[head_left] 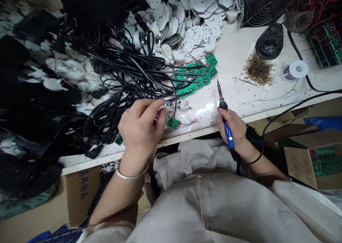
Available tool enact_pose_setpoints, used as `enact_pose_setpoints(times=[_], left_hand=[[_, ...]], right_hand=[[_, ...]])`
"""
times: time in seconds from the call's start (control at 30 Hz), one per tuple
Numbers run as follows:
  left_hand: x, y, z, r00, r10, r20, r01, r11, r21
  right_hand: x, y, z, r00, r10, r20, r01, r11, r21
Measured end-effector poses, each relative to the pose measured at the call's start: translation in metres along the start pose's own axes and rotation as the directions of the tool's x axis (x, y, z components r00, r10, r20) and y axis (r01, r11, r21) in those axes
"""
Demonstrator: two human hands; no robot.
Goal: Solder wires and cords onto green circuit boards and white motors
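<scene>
My right hand (232,127) is closed round a blue-handled soldering iron (223,112), whose tip points up and away over the white bench. My left hand (140,127) is pinched on a small white and metal part (167,106) at the end of a black cable. A small green circuit board (173,123) with thin red wires lies just right of that hand. A white plug-like piece (184,104) rests between the hands.
A tangle of black power cables (128,75) covers the left of the bench. Green boards (193,77) and white discs (187,15) pile behind. A solder stand (269,41), solder spool (298,69), fan (267,2) and cardboard boxes (307,161) sit right.
</scene>
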State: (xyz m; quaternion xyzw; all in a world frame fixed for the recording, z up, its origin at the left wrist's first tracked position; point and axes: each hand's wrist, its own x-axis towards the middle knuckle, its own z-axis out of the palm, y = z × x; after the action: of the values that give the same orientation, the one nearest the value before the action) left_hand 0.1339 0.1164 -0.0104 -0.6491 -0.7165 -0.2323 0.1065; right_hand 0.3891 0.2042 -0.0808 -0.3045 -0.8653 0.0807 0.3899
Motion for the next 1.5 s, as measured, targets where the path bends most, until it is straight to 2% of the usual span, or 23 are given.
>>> enact_pose_setpoints(times=[0.1,0.2,0.3,0.43,0.53,0.63,0.73,0.8,0.9,0.97,1.0,1.13,1.23,1.4,1.5], left_hand=[[0.010,-0.008,-0.006,0.979,0.102,0.179,-0.098,0.995,-0.034],[0.009,-0.015,-0.007,0.919,0.269,0.287,-0.246,0.963,-0.112],[0.006,-0.018,0.003,0.875,0.368,0.315,-0.336,0.929,-0.153],[0.007,-0.014,0.015,0.869,0.388,0.307,-0.338,0.919,-0.203],[0.008,-0.013,0.010,0.838,0.424,0.344,-0.325,0.893,-0.310],[0.005,-0.019,0.000,0.821,0.443,0.360,-0.345,0.888,-0.305],[0.006,-0.026,-0.006,0.838,0.399,0.373,-0.337,0.915,-0.222],[0.011,-0.024,-0.006,0.875,0.358,0.327,-0.315,0.932,-0.178],[0.022,-0.003,0.002,0.957,0.271,0.104,-0.256,0.957,-0.139],[0.027,0.019,0.013,0.979,0.200,-0.032,-0.203,0.965,-0.167],[0.027,0.030,0.020,0.983,0.177,-0.051,-0.184,0.963,-0.195],[0.016,0.065,0.055,0.979,0.197,0.057,-0.177,0.953,-0.247],[0.005,0.072,0.073,0.978,0.202,0.058,-0.181,0.948,-0.264],[0.003,0.071,0.078,0.983,0.164,0.079,-0.132,0.941,-0.312],[0.005,0.072,0.076,0.983,0.135,0.123,-0.095,0.955,-0.282]], right_hand=[[-0.001,0.001,0.002,1.000,0.010,-0.012,-0.009,1.000,0.014],[-0.001,0.000,0.003,0.999,0.036,-0.009,-0.036,0.999,0.014],[-0.001,0.000,0.002,0.998,0.060,-0.007,-0.060,0.998,0.004],[0.000,-0.001,-0.001,0.995,0.096,0.022,-0.097,0.993,0.062],[0.000,-0.001,-0.002,0.997,0.081,0.011,-0.082,0.994,0.066],[-0.002,0.000,-0.002,0.998,0.059,0.013,-0.060,0.998,0.030],[-0.002,0.001,0.000,0.998,0.057,0.017,-0.057,0.998,0.010],[-0.002,0.001,0.001,0.999,0.052,0.004,-0.052,0.999,0.017],[-0.001,0.000,0.002,0.999,0.051,-0.013,-0.050,0.998,0.037],[0.000,-0.001,0.002,0.998,0.057,-0.012,-0.057,0.997,0.043],[0.000,-0.001,0.002,0.998,0.061,-0.010,-0.061,0.997,0.044],[0.002,-0.003,-0.001,0.996,0.084,0.017,-0.085,0.995,0.052],[0.002,-0.003,-0.002,0.995,0.089,0.042,-0.091,0.994,0.060],[0.003,-0.003,-0.001,0.993,0.114,0.039,-0.117,0.988,0.101],[0.002,-0.001,-0.009,0.985,0.161,0.054,-0.169,0.955,0.245]])
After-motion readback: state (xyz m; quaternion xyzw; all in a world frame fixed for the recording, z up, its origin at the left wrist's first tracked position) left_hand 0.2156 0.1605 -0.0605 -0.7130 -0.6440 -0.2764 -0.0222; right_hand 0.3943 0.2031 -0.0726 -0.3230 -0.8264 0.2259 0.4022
